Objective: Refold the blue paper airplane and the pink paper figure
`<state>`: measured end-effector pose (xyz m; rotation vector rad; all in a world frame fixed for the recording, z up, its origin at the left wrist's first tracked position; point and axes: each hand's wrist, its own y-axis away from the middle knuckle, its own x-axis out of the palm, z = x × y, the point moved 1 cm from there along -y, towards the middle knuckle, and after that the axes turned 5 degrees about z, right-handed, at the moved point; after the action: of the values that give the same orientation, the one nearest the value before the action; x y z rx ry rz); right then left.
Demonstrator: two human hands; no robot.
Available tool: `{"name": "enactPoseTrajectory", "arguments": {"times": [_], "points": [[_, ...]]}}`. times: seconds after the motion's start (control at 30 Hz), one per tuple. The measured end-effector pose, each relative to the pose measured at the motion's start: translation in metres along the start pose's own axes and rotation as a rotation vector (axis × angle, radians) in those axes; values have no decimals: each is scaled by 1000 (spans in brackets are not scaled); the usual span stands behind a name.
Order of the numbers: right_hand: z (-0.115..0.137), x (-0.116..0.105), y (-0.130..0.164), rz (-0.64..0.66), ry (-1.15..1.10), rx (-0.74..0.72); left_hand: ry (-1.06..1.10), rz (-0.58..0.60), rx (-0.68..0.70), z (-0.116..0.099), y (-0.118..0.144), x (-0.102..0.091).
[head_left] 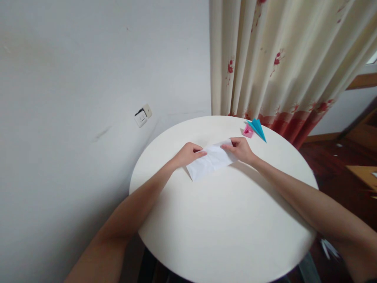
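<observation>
A white sheet of paper [210, 162], folded into a long strip, slants across the far half of the round table. My left hand [188, 154] pinches its upper left edge, thumb on top. At the upper right end, my right hand [240, 149] grips the paper between thumb and fingers. The lower left corner of the sheet points toward me. Some fingers of both hands are hidden behind the paper.
The paper lies over a round white table [224, 220]. Near its far right edge are a blue paper plane [258, 129] and a pink folded paper piece [247, 131]. A wall with a socket [140, 118] stands left, and a patterned curtain [265, 59] hangs behind.
</observation>
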<state>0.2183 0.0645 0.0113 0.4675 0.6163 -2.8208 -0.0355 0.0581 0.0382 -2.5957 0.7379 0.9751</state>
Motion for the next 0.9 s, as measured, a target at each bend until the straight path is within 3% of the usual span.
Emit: {"name": "enactPoseTrajectory", "arguments": {"times": [0.17,0.3,0.43,0.67,0.9], "points": [[6,-2,-2,-145,4,61,183,20,-61,3,0,-7],[1,-3,-4,-204,0,86,248,-75,-107,13,-2,-13],[-10,-3,-7,-208,-1,102,271,-177,-150,24,-6,-15],[-28,-7,-10,-278,8,99,383,-384,-100,40,-13,-12],[-32,-9,-9,-225,-26,71,502,-408,-64,50,-14,-12]]}}
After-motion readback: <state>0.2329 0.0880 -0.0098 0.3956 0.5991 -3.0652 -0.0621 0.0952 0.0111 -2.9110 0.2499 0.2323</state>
